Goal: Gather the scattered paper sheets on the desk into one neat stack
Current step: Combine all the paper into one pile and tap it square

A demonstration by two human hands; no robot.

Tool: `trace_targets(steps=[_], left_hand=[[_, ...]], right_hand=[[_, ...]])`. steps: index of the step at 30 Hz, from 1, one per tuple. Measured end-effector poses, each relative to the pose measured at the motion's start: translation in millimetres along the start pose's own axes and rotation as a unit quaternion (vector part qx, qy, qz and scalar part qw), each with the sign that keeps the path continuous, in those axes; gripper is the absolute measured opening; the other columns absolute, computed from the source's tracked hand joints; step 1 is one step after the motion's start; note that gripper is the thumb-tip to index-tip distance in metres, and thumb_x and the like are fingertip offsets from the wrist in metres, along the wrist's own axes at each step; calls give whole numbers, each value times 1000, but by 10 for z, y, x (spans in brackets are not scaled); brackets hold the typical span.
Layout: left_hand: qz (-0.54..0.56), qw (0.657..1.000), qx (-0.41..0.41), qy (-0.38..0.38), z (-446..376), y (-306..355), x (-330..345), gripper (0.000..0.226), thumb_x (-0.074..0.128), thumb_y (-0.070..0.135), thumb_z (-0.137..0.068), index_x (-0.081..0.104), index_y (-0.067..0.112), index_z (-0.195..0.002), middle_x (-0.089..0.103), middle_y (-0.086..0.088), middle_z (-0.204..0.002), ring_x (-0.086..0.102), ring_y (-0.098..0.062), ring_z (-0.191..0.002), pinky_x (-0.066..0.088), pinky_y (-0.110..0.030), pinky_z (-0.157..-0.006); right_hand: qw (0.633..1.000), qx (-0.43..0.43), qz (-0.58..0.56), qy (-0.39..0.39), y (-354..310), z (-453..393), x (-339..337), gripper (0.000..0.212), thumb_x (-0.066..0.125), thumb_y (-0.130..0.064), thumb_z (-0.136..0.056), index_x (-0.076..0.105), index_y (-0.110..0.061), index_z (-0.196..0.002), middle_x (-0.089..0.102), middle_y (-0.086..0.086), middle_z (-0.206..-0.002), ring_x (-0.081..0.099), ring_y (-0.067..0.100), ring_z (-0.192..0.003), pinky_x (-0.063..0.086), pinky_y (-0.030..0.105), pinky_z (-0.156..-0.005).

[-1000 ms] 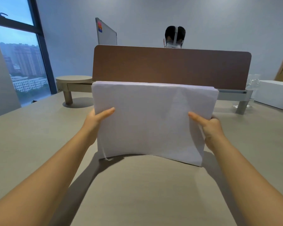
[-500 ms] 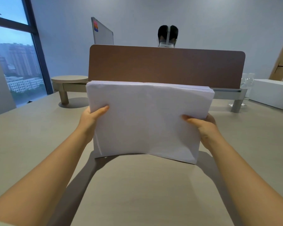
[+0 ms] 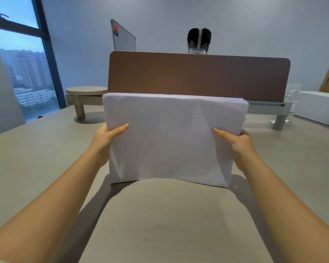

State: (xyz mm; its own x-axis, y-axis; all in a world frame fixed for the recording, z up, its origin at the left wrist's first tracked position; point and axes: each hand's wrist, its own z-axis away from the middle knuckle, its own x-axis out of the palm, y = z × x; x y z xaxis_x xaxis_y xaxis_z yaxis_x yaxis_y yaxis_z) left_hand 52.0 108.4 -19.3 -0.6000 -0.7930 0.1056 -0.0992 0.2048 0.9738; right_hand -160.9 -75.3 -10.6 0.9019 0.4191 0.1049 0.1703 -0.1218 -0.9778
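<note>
Paper stack (image 3: pixel 171 137) matt white; desk (image 3: pixel 160 221) matt pale woodgrain; divider (image 3: pixel 198 76) brown fabric-like.

Brown divider (image 3: pixel 198 76) beyond, white box (image 3: pixel 319 109) (right); bare desk (image 3: pixel 160 224) nearer.

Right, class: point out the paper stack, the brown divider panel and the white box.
paper stack (image 3: pixel 171 141), head view, middle of front sheet
brown divider panel (image 3: pixel 198 76), head view, centre of its face
white box (image 3: pixel 319 109), head view, front side
</note>
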Motion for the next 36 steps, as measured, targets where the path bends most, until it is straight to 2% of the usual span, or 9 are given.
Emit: trace_targets(steps=[4,11,15,18,23,27,30,33,36], left_hand=[[-7,1000,-21,2,14,-95,5,26,57,13,-88,48,18,-112,59,4,-93,57,-15,-86,46,-36,-77],[-32,998,3,57,88,-101,71,40,61,3,-84,51,4,-123,56,-5,-105,53,-27,-91,40,-35,-82],[-24,996,34,83,63,73,99,40,62,4,-84,53,0,-122,55,-7,-106,53,-28,-93,45,-41,-85],[-23,998,29,51,18,130,30,33,62,4,-83,54,9,-115,58,-10,-105,57,-25,-85,46,-39,-80],[-22,998,-50,23,97,-151,-32,39,62,1,-82,52,10,-118,61,-1,-90,56,-14,-79,46,-30,-68],[-29,996,-49,66,61,-168,21,42,64,-2,-81,53,1,-122,57,-6,-106,54,-23,-82,40,-34,-81],[-68,992,-26,104,57,-125,75,35,64,1,-82,56,-2,-117,56,-8,-102,51,-27,-90,40,-36,-79],[-162,981,47,97,2,50,30,32,62,9,-85,58,2,-116,56,-7,-102,52,-28,-92,46,-40,-81],[-314,939,122,69,-53,279,-13,35,62,15,-86,59,9,-120,58,-5,-104,53,-25,-92,48,-44,-84]], right_hand=[[1000,12,-1,-26,63,4,-51,17,70,-6,-76,61,-19,-79,63,-1,-83,58,17,-74,50,32,-70],[999,-16,-2,36,48,107,54,20,72,-9,-76,58,-14,-89,58,-5,-78,52,11,-68,44,22,-59],[998,-35,-19,47,-111,127,100,23,70,-7,-78,58,-12,-97,56,-3,-81,52,10,-68,44,30,-74],[998,-35,-19,41,-109,64,47,19,71,-2,-76,61,-11,-90,60,0,-79,54,10,-65,46,30,-70],[1000,21,22,-1,210,-8,18,36,68,1,-77,58,0,-111,61,11,-99,58,23,-74,47,32,-68],[999,23,26,3,261,-90,24,40,67,0,-79,55,4,-117,61,10,-101,58,27,-88,44,34,-80],[998,24,65,5,278,-114,61,49,66,-7,-82,46,3,-126,59,16,-119,57,28,-100,43,34,-83],[985,-6,172,27,197,-155,119,82,70,-15,-81,19,-4,-145,28,15,-148,31,30,-136,32,41,-107],[963,-78,257,3,34,-162,260,95,71,-17,-79,7,-11,-148,9,9,-155,13,26,-144,21,40,-114]])
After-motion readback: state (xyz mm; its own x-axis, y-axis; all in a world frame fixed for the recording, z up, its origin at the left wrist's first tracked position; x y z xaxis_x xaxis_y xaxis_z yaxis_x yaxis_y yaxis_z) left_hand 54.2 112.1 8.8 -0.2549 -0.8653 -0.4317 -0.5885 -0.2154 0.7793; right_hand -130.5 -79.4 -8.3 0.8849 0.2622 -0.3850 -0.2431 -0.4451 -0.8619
